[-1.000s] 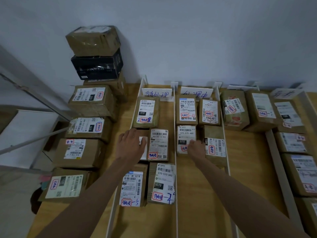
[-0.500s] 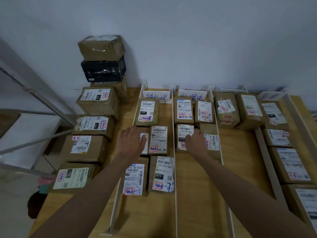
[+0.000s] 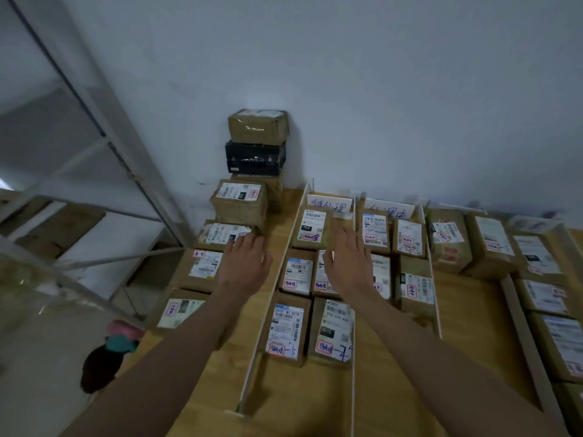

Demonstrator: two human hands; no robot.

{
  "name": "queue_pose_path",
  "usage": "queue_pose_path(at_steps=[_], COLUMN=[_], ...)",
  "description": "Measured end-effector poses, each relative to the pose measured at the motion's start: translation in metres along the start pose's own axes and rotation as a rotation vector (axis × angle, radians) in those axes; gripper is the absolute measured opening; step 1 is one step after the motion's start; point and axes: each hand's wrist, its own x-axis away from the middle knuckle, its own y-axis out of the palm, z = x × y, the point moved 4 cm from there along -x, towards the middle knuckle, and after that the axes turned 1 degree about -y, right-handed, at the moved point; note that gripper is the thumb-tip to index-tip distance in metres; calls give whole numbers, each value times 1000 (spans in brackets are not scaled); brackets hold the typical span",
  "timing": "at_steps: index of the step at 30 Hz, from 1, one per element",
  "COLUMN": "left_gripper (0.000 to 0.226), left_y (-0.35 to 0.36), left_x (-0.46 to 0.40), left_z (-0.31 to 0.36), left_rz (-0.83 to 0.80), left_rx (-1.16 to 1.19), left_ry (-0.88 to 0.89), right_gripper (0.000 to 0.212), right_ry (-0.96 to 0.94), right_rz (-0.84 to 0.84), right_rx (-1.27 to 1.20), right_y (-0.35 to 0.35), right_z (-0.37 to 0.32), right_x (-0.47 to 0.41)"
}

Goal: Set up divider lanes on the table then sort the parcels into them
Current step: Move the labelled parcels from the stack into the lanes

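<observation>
The unsorted parcels (image 3: 202, 268) lie in a column along the left edge of the table (image 3: 274, 234), outside the first divider (image 3: 277, 275); a stack (image 3: 256, 146) of further boxes stands at the wall behind them. These are taped cardboard cartons: judged stiff, light to moderate in weight, with smooth tape faces that may slip. Take hold across two opposite side walls, not by the label face.

The left hand (image 3: 244, 268) hovers flat over the inner edge of the unsorted column, its fingers (image 3: 243, 244) straight and close together, reaching the second parcel (image 3: 225, 234) from the wall. It holds nothing. Whether the fingertips touch the carton cannot be told.

In the first lane, five sorted parcels lie label up. The right hand (image 3: 347, 266) is above the middle row, at the second divider (image 3: 354, 310), palm down, fingers straight and slightly apart, holding nothing.

The second lane holds four parcels (image 3: 408, 238). Further lanes to the right hold more.

Against the frames of a second and half a second ago: the left hand has moved from the first lane's middle row out to the unsorted column; the right hand has left the second lane's parcel and come to the divider line. The camera has tilted up and turned left. No parcel appears displaced.
</observation>
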Motion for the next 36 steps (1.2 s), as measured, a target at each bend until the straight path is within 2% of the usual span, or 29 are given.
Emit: queue_pose_path(at_steps=[10,15,18,21,28,36], left_gripper=[51,45,51,46,51,47], left_y=[-18,-16,-14,-7,12,44], left_x=[-3,-22,-41,-64,-123,-183], left_z=[-98,-145,-172,-195,-220,-212], left_rz=[-16,31,25,-2,-73,-118], left_rx=[-7,0,11,3,41,138], left_ry=[-67,-17,20,59,117,124], right_gripper=[47,45,45,47,43,31], right_ry=[-74,-30,13,55,146,172], right_rz=[0,2,1,-16,-19,-151], right_rx=[58,46,29,41,9,-118], right_y=[22,46,61,78,100,137], right_z=[-76,-120,-145,-165,-191,-188], right_x=[-8,-25,-37,-50,-87,-148])
